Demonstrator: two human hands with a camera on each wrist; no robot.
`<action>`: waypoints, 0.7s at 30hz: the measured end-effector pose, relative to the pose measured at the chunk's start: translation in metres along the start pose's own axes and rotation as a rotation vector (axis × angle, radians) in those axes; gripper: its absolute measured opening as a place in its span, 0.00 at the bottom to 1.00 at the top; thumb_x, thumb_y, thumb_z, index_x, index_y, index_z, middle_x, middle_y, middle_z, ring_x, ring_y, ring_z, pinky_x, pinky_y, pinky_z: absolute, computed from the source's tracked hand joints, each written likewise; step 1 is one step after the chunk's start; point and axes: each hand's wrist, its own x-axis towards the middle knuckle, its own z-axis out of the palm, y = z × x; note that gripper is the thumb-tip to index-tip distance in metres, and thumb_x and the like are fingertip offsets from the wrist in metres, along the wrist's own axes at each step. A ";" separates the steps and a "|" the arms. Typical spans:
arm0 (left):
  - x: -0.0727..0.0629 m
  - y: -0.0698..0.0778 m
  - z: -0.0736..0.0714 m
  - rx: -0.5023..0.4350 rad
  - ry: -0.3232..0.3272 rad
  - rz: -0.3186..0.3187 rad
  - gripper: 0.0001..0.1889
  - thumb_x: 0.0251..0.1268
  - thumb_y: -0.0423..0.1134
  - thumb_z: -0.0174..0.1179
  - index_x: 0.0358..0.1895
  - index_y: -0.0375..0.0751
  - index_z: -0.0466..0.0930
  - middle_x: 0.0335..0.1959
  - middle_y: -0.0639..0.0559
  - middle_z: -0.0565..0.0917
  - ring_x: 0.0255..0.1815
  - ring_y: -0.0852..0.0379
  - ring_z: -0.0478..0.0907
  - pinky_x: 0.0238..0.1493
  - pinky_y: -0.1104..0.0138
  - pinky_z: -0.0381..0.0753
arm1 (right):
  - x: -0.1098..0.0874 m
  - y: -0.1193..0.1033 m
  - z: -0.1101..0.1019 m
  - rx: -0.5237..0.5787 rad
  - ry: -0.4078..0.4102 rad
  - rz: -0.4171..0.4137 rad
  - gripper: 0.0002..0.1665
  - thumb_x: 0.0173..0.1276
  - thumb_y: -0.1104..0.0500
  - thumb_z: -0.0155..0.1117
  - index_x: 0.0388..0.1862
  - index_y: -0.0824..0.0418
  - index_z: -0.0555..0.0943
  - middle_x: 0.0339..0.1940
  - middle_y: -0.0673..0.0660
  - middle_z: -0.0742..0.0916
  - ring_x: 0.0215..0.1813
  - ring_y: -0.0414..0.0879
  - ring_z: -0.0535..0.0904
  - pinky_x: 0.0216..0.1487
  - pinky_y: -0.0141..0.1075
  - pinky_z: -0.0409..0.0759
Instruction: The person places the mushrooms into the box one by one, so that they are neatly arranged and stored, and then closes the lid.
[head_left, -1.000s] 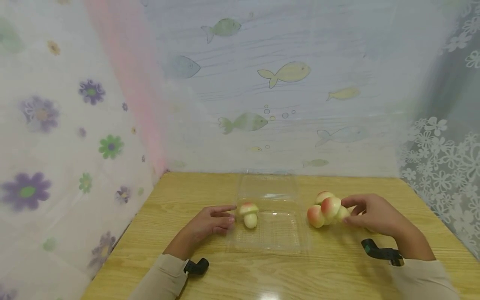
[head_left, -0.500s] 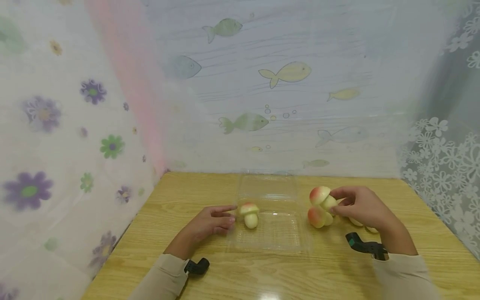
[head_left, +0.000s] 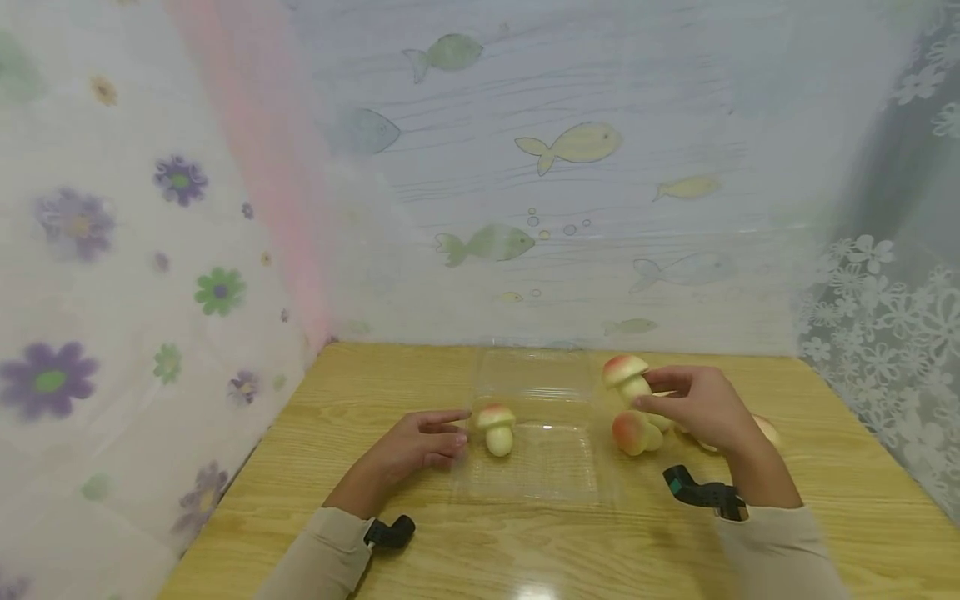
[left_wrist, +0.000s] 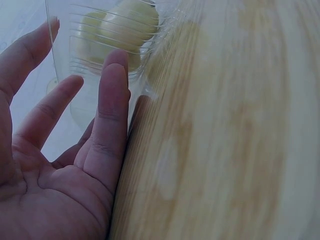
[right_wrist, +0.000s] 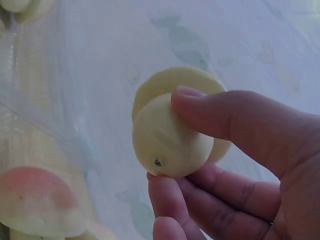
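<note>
A toy mushroom (head_left: pixel 628 380) with a red-tinged cap and pale stem is pinched by the stem in my right hand (head_left: pixel 701 408), raised above the table. In the right wrist view the thumb lies across the stem (right_wrist: pixel 170 137) and the fingers curl beneath. Another mushroom (head_left: pixel 497 430) lies in the left part of a clear plastic box (head_left: pixel 558 471) whose lid (head_left: pixel 536 371) is folded back. My left hand (head_left: pixel 420 446) is at the box's left side, fingers extended and fingertips at its wall; in the left wrist view nothing is gripped.
Below the held mushroom, another mushroom (head_left: pixel 636 433) lies right of the box, with one more partly behind it. Further mushrooms (head_left: pixel 767 431) are partly hidden behind my right hand. A fish-patterned curtain (head_left: pixel 570 208) rises behind the wooden table (head_left: pixel 525 550).
My right hand has lifted one mushroom out of the cluster and carried it leftward and up, towards the box. The left hand has stayed in place.
</note>
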 end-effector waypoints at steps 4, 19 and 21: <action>-0.001 -0.001 -0.002 0.005 0.008 0.005 0.33 0.68 0.41 0.71 0.76 0.46 0.73 0.67 0.36 0.78 0.51 0.53 0.86 0.51 0.60 0.88 | 0.005 -0.003 0.012 0.033 0.004 0.011 0.42 0.64 0.36 0.76 0.67 0.62 0.81 0.61 0.64 0.87 0.60 0.60 0.84 0.45 0.43 0.86; 0.000 -0.002 -0.001 0.015 0.007 0.005 0.33 0.68 0.42 0.71 0.75 0.49 0.73 0.65 0.39 0.80 0.52 0.53 0.85 0.52 0.59 0.87 | 0.012 -0.019 0.050 0.128 0.021 0.049 0.39 0.64 0.39 0.77 0.64 0.64 0.83 0.60 0.64 0.86 0.60 0.58 0.83 0.56 0.50 0.85; 0.000 -0.002 -0.001 0.013 0.008 0.002 0.33 0.68 0.42 0.71 0.75 0.49 0.73 0.65 0.40 0.80 0.52 0.53 0.85 0.52 0.59 0.87 | 0.011 -0.022 0.054 0.135 0.022 0.055 0.38 0.63 0.40 0.78 0.63 0.64 0.84 0.58 0.63 0.87 0.58 0.57 0.84 0.55 0.49 0.85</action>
